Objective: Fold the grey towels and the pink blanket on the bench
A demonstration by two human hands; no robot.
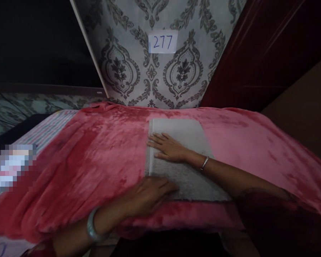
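A folded grey towel-like cloth [187,178] with a soft, slightly fuzzy surface lies on the pink plush blanket [117,150]. My right hand [171,147] rests flat on its upper left part, fingers spread toward the left edge, where a raised fold or hem runs. At the lower left corner, my left hand [155,192] is laid over the cloth with fingers reaching right; it is slightly blurred and its thumb is hidden. Neither hand visibly grips anything. Underneath the cloth, the blanket is smooth on the right and wrinkled on the left.
A patterned wall [151,82] with a paper label reading 277 [163,41] stands behind the blanket. At left are a dark screen [40,46] and a striped cloth [61,119]. A dark red panel [251,50] leans in at right.
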